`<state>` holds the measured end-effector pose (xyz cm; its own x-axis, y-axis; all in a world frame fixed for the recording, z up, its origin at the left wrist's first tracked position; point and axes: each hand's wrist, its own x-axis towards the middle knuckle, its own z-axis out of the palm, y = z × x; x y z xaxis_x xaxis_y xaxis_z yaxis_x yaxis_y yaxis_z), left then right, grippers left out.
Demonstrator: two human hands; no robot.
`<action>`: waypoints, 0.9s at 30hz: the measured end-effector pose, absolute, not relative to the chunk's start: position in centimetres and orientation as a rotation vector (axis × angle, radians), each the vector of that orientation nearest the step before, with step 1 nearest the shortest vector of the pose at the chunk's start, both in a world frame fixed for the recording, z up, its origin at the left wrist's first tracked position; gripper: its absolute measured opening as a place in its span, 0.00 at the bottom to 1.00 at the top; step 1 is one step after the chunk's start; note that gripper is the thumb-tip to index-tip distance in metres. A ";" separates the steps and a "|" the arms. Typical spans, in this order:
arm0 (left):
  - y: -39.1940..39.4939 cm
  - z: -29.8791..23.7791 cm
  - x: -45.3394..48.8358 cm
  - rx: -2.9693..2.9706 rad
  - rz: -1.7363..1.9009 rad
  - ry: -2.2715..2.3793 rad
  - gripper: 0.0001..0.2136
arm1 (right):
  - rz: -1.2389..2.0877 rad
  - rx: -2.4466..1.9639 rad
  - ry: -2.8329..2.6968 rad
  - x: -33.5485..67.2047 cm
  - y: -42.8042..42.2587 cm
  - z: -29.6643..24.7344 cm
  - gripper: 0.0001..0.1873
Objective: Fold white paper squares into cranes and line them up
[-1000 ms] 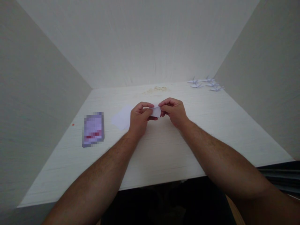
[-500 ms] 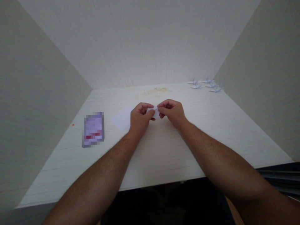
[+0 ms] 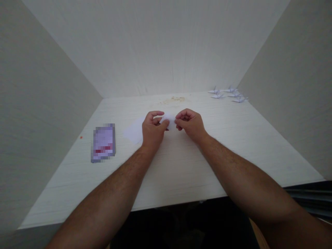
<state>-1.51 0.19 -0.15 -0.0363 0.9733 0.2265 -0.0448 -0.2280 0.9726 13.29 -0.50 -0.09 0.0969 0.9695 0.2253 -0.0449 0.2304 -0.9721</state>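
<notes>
- While the left hand (image 3: 153, 126) pinches the small folded paper (image 3: 168, 117) at its left side, the left thumb presses on the near face and the index finger arches clear above. The other fingers are largely hidden behind the paper and the palm.
- Right hand (image 3: 192, 122): thumb and index fingertip pinch the right edge of the same paper; the remaining fingers curl under.
- Position of the work: the paper sits between the two sets of fingertips, over the middle of the white table (image 3: 181, 169).
- Change: one second ago, the paper presents a flat, four-sided face, with both index fingers near its top edge. Now a paler surface shows above the left thumb, and the left index finger stands farther from the right one.
- Meaning (judgement): the paper appears to be turned or partly opened between creases, so folding seems to be in progress. Exact layers and crease lines are too blurred to tell.
- Unchanged items: loose white paper (image 3: 132, 131) lies just beside the left hand; a pixelated purple rectangular item (image 3: 103, 141) lies farther left; origami cranes (image 3: 218, 96) stand grouped at the far right corner.
</notes>
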 end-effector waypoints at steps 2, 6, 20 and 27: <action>0.4 -0.3 -1.6 1.304 1.451 1.091 0.15 | 0.994 -1.029 -1.217 13.3 -0.6 -0.1 0.07; 0.5 -0.3 -1.5 1.335 1.467 1.111 0.11 | 0.996 -1.058 -1.249 13.2 -0.6 -0.2 0.07; 0.3 -0.8 -1.5 1.307 1.302 1.080 0.09 | 1.008 -1.171 -1.261 12.8 -1.0 -0.1 0.10; 0.0 -0.2 -1.6 1.435 1.271 1.163 0.07 | 0.871 -1.219 -1.422 13.0 -1.0 -0.9 0.09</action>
